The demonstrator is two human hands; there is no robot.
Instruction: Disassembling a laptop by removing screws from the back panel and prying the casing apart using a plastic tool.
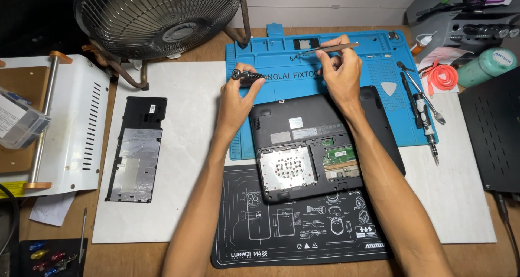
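A black laptop (325, 114) lies upside down on a blue work mat (379, 49), its bottom cover off so a silver drive bay and a green circuit board show. My left hand (238, 95) grips a small black screwdriver (246, 75) just beyond the laptop's far left corner. My right hand (338, 71) holds metal tweezers (325, 48) whose tips reach left over a small tray section of the blue mat. The removed black cover panel (135, 147) lies well to the left on a white board (184, 201).
A metal fan (157, 17) stands at the back left. A white metal bracket (81, 125) sits at the left. More tweezers and a screwdriver (425, 114) lie right of the laptop, next to a red cable coil (441, 76). A black printed mat (292, 233) is in front.
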